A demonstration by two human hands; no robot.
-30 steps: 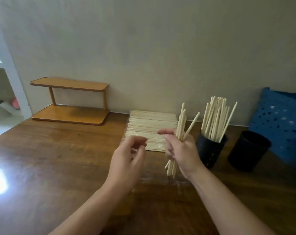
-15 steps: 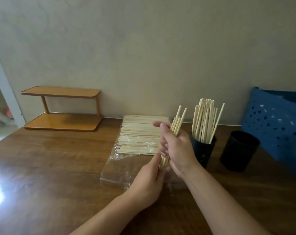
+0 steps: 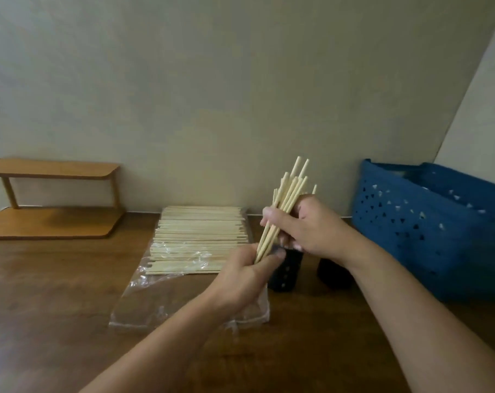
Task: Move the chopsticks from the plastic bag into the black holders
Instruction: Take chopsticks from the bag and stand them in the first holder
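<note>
Wooden chopstick bundle [image 3: 286,211] raised, both hands gripping

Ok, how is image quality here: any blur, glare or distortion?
Head view: dim, warm light; soft overall, with the bundle and both hands slightly blurred; faint glare on the bag; wide-angle bending tilts the basket and the wall corner; the holders are lost in shadow.
</note>
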